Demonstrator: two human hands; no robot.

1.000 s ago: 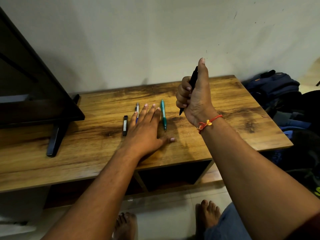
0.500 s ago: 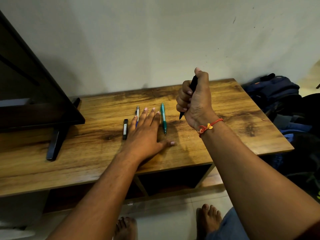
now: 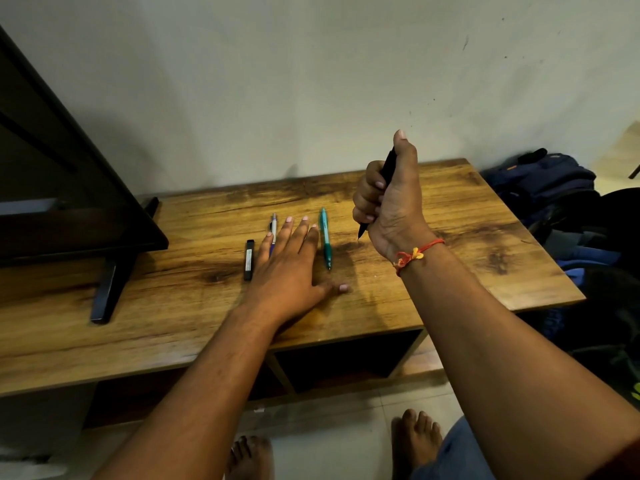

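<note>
Here, the right grip [image 3: 391, 206] is standing raised above the brown wood-grain counter [image 3: 467, 237]. The forearm is climbing steeply from the lower right corner, and the wrist is bending a little back. Its four fingers are curling tight round a slim black pen [image 3: 388, 165], while the thumb is stretching straight up along the barrel, nail toward the wall. The pen is slanting through the fist. Its blunt end is showing beside the thumb, and its pointed tip is poking out below the little finger, aiming down and left, clear of the counter top. A red and yellow thread bracelet [image 3: 415, 252] is circling the wrist just beneath this grip.

Down and left of it, the left grip [image 3: 291, 268] is lying flat on the counter, palm down, holding nothing. Its fingers are reaching straight toward the wall, slightly spread, and the thumb is sticking out to the right.

A teal plastic click pen [image 3: 325, 237] is lying between the two grips, just beside the left index finger. A white and blue pen [image 3: 273, 226] is running partly under the left little finger. A short black bar with a pale label [image 3: 248, 259] is lying just left of that finger.

Far left of the left grip, a black flat screen [image 3: 69, 202] is standing on the counter. Right of the right grip, beyond the counter's edge, dark blue bags [image 3: 547, 181] are lying heaped.
</note>
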